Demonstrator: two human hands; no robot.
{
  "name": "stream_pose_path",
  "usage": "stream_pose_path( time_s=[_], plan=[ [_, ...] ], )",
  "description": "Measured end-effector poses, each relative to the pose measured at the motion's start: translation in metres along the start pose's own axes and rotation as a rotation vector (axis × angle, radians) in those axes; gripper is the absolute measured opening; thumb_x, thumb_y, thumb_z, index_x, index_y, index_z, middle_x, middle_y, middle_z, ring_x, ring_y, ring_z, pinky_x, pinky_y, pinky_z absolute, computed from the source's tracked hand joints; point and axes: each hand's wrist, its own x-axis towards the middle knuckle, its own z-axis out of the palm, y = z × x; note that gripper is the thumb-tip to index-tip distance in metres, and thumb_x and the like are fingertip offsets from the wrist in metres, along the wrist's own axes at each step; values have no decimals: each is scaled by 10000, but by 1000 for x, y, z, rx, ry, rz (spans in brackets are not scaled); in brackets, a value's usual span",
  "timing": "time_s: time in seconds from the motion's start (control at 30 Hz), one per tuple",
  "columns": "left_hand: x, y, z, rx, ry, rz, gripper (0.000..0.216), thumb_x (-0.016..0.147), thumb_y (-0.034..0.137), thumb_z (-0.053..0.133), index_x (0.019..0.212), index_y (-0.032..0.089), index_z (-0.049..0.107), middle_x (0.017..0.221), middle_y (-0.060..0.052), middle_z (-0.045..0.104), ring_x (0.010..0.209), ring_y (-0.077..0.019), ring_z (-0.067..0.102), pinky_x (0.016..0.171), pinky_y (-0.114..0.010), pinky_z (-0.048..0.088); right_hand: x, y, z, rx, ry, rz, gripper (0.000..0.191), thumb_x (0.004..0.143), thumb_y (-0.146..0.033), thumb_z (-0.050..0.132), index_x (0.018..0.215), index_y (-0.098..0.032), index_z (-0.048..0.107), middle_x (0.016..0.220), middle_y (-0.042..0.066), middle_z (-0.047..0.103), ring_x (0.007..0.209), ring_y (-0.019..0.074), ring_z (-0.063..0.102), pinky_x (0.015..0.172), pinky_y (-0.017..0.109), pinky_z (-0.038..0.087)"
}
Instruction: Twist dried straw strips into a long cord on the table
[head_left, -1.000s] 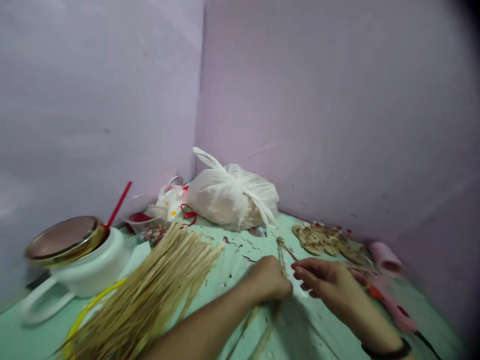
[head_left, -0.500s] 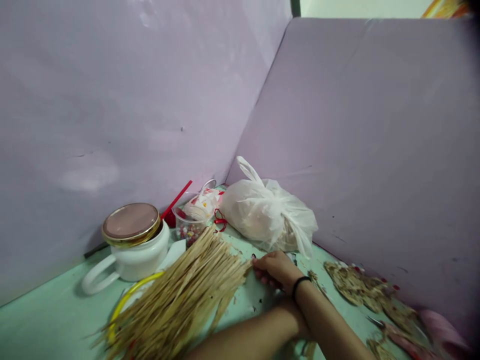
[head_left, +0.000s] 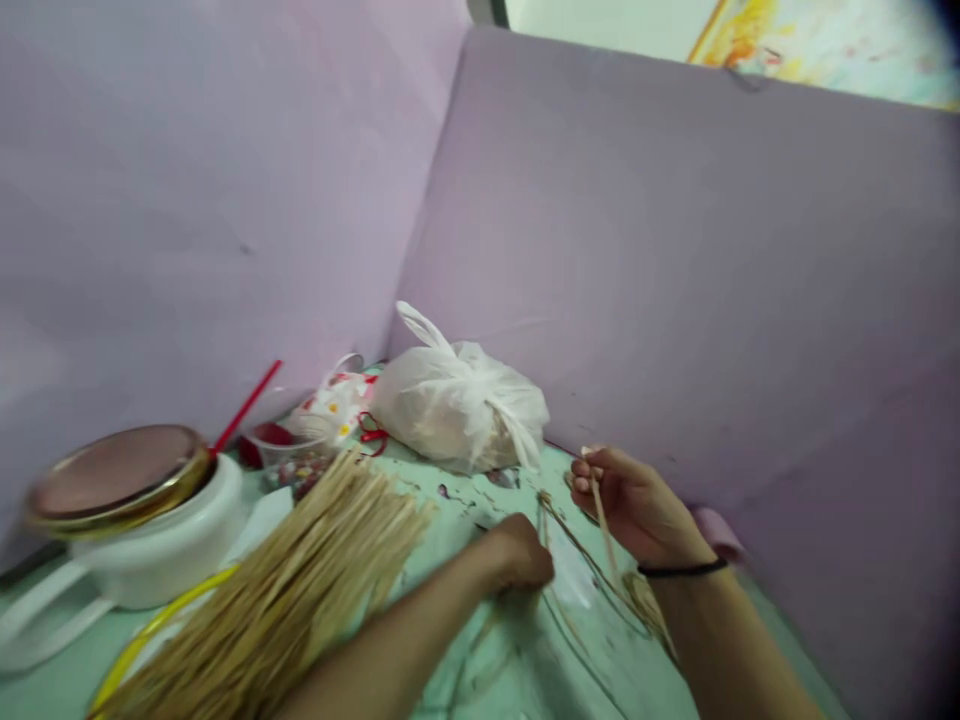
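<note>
My right hand (head_left: 626, 505), with a dark band at the wrist, is raised on the right. Its thumb and fingers pinch a pale straw strand (head_left: 604, 525) that hangs down from them. My left hand (head_left: 523, 553) is closed low over the table, back of the hand toward me. Its fingers are hidden, so what they hold cannot be made out. Thin strands (head_left: 574, 635) run across the table below and to the right of it. A thick bundle of dry straw (head_left: 300, 580) lies to the left, partly behind my left forearm.
A tied white plastic bag (head_left: 465, 405) sits in the corner against the lilac walls. Left of it stands a clear tub (head_left: 296, 465) with small beads. A white pot (head_left: 161, 555) with a gold-rimmed lid (head_left: 120, 475) and a yellow ring (head_left: 161, 625) are at the left.
My right hand has moved away from the straw bundle to the right, now with a strand in it. My arms are no longer crossed; my left hand has come into sight. The view has turned right.
</note>
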Motion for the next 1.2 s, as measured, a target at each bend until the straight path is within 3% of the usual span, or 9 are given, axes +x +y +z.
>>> stream_pose_path(
  time_s=[0.07,0.2,0.33,0.5,0.77,1.0,1.2],
  plan=[
    [-1,-1,-3,-18,-22,-111,62,508,101,508,462,136,487,339,29,382,326,-89,343,356,-212,226,-10,8,-32,-168,30,-62,109,592,-204,610,597,-163,509,485,-46,519,412,67,472,438,182,418],
    [-4,1,-8,-169,-72,-103,60,500,129,520,459,136,477,357,45,382,288,-53,287,319,-191,137,-12,58,-74,-523,203,-38,133,578,-227,609,541,-144,512,444,-28,516,370,64,422,376,179,317],
    [-7,4,-8,-214,-94,-86,61,502,149,507,451,139,475,347,53,374,261,-44,261,298,-186,107,-4,99,-75,-608,140,41,124,621,-257,559,563,-148,542,447,-27,526,373,73,433,385,185,325],
    [-5,5,-6,-213,-91,-93,49,495,166,507,463,140,479,344,54,385,246,-36,240,283,-188,94,-5,100,-69,-742,100,68,90,605,-197,559,569,-131,609,403,-33,506,362,59,402,379,174,277],
    [-6,4,-3,-189,-72,-88,55,499,178,513,477,135,486,345,57,388,252,-31,238,282,-185,98,-19,81,-70,-556,-32,156,92,635,-173,555,559,-122,569,347,-73,403,319,26,271,339,159,192],
    [-8,7,-4,-202,-93,-80,44,508,172,490,506,130,502,361,56,409,248,-27,240,285,-183,97,-21,82,-64,-276,-41,340,105,709,-169,494,614,-137,525,517,5,590,439,94,543,462,212,439],
    [-8,8,-4,-200,-81,-96,32,495,154,485,515,133,499,357,57,412,250,-28,243,289,-183,99,-20,85,-67,-186,-80,372,75,689,-122,507,630,-110,552,536,22,593,458,95,556,486,228,482]
  ],
)
